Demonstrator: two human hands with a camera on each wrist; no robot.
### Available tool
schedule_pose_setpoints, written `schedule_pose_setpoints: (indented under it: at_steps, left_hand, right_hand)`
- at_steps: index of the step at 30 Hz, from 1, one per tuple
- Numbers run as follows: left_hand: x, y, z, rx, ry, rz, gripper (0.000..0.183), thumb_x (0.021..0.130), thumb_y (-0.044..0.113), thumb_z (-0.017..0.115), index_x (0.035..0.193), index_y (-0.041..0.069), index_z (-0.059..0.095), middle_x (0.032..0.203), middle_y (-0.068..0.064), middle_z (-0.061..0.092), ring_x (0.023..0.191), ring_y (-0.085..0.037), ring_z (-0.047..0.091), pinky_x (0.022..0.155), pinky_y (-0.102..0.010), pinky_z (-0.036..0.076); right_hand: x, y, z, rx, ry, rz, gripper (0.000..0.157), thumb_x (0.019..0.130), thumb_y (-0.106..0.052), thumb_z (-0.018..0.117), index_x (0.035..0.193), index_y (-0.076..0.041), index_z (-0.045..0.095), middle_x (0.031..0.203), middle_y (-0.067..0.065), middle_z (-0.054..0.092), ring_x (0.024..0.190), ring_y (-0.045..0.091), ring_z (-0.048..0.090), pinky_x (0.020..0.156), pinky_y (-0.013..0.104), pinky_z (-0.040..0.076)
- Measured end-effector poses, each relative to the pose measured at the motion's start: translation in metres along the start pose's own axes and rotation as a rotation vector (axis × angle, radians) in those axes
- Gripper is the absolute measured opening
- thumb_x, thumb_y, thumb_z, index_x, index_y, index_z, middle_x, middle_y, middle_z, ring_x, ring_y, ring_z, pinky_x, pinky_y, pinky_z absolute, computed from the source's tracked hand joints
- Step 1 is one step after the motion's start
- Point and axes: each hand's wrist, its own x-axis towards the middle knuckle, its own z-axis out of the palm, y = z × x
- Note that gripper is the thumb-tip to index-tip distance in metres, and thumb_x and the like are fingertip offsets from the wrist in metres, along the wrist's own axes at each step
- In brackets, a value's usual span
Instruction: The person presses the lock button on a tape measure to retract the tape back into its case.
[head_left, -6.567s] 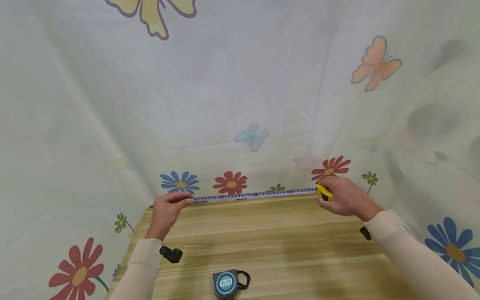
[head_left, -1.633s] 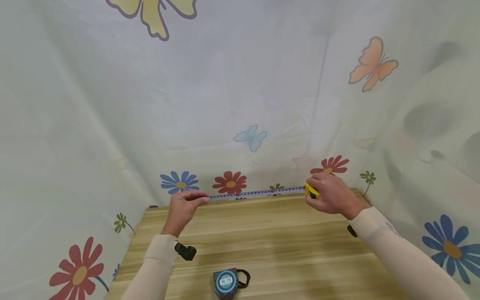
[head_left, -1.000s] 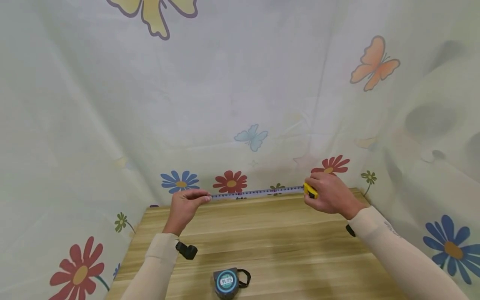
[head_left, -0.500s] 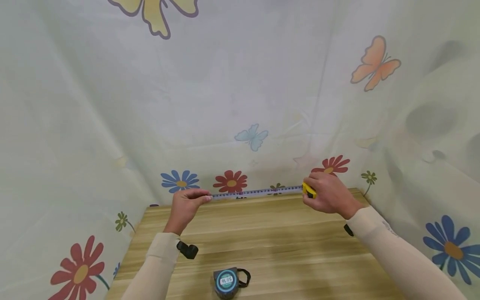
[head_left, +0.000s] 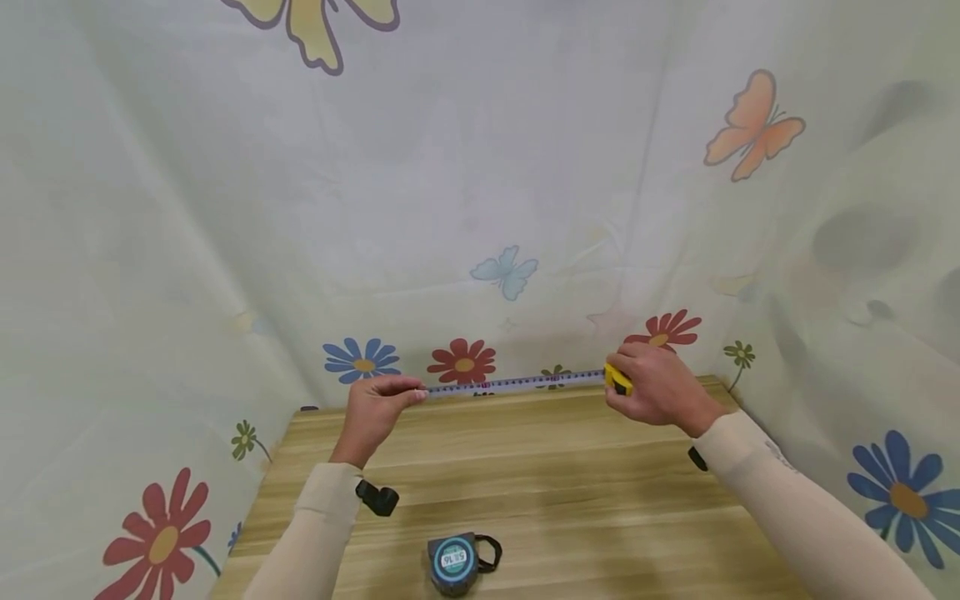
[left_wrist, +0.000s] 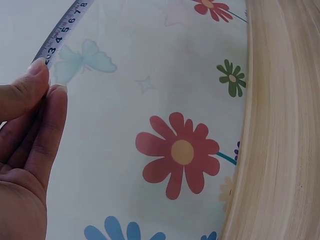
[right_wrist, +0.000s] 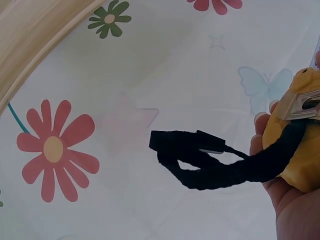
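Note:
My right hand (head_left: 656, 386) grips a yellow tape measure (head_left: 618, 380), whose black wrist strap (right_wrist: 235, 170) hangs loose in the right wrist view. From its case a pale blade (head_left: 517, 383) with printed numbers runs left, fairly straight, above the far part of the table. The blade's free end is pinched between thumb and fingertips of my left hand (head_left: 375, 412); its very tip is hidden there. In the left wrist view the numbers on the blade (left_wrist: 65, 32) show close to the thumb. Apart from both hands, a grey and teal tape measure (head_left: 453, 564) lies near the front.
The wooden table (head_left: 540, 483) ends at a pale cloth backdrop (head_left: 450, 167) printed with flowers and butterflies. The cloth also closes in the left and right sides. A black strap loop (head_left: 489, 554) sticks out from the tape measure on the table.
Since the oldest frame, my left hand has moved right and my right hand slightly left, so less blade shows between them. Over the last second both have stayed nearly still.

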Motion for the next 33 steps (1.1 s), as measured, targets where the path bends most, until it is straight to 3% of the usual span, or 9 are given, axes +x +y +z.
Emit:
schedule_pose_setpoints:
  at_steps: [5,13,19,28,33]
  left_hand:
    - [0.0,0.001,0.0,-0.005,-0.002,0.001,0.021,0.09,0.016,0.083,0.107,0.004,0.081,0.102,-0.009,0.081,0.09,-0.011,0.076,0.083,-0.024,0.063]
    - [-0.001,0.002,0.001,0.004,-0.018,0.0,0.02,0.09,0.019,0.083,0.107,0.007,0.082,0.101,-0.006,0.081,0.092,-0.015,0.077,0.087,-0.032,0.064]
    - [-0.002,0.002,0.001,0.001,-0.027,-0.004,0.025,0.091,0.019,0.083,0.109,0.002,0.08,0.102,-0.008,0.081,0.093,-0.018,0.077,0.086,-0.029,0.064]
    - [-0.002,0.004,0.003,0.004,-0.028,-0.018,0.025,0.089,0.023,0.084,0.107,0.006,0.082,0.101,-0.005,0.08,0.092,-0.015,0.075,0.084,-0.027,0.063]
    - [-0.002,0.007,0.004,-0.001,-0.025,-0.023,0.024,0.089,0.022,0.084,0.107,0.006,0.082,0.1,-0.005,0.08,0.091,-0.016,0.075,0.089,-0.038,0.064]
  right_hand:
    - [0.002,-0.002,0.0,-0.007,0.004,-0.01,0.022,0.082,-0.029,0.076,0.091,-0.01,0.069,0.08,0.001,0.062,0.068,0.011,0.052,0.056,0.026,0.049]
    - [0.003,-0.005,0.0,0.01,-0.021,0.011,0.023,0.082,-0.029,0.076,0.093,-0.009,0.07,0.081,0.001,0.063,0.07,0.011,0.052,0.057,0.026,0.05]
    - [0.005,-0.008,0.0,0.009,-0.02,0.013,0.023,0.082,-0.028,0.076,0.093,-0.008,0.071,0.081,0.001,0.062,0.069,0.011,0.051,0.057,0.025,0.05]
    - [0.006,-0.012,0.001,0.012,-0.016,0.006,0.023,0.081,-0.03,0.077,0.091,-0.01,0.069,0.078,-0.001,0.058,0.065,0.009,0.048,0.057,0.023,0.048]
    - [0.009,-0.013,0.001,0.006,0.007,-0.016,0.021,0.081,-0.029,0.077,0.088,-0.012,0.067,0.076,-0.002,0.055,0.064,0.009,0.047,0.056,0.024,0.047]
